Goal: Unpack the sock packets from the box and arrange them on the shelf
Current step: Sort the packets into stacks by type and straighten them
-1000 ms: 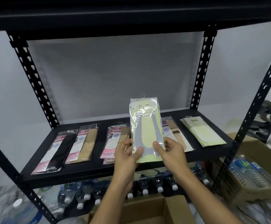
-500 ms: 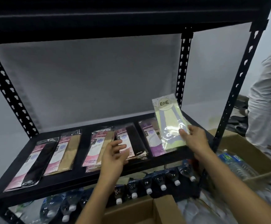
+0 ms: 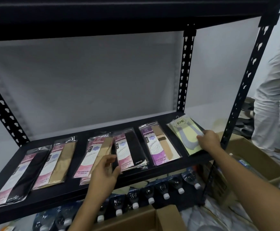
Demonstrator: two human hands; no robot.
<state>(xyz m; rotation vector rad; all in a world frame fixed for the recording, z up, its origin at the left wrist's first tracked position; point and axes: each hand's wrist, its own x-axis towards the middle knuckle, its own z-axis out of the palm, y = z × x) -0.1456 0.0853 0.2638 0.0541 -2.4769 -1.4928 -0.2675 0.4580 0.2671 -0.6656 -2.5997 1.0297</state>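
My right hand (image 3: 209,140) is shut on a pale yellow sock packet (image 3: 185,132), which lies flat on a small stack of like packets at the right end of the black shelf (image 3: 72,189). My left hand (image 3: 104,172) is open over the shelf's middle, with fingertips at the left edge of a pink packet with black socks (image 3: 130,147). Other packets lie in a row: pink with black (image 3: 22,175), pink with beige (image 3: 57,162), another pink with beige (image 3: 95,152), and purple with beige (image 3: 159,144). An open cardboard box (image 3: 152,219) sits below my arms.
Plastic water bottles (image 3: 166,189) with white caps lie packed under the shelf. Another open cardboard box (image 3: 252,157) stands to the right of the rack's post (image 3: 246,80). A person in light clothes (image 3: 272,90) stands at the far right. An upper shelf board hangs overhead.
My right hand has carried the yellow packet from in front of me to the shelf's right end and laid it flat. My left hand let go and dropped toward the middle packets.
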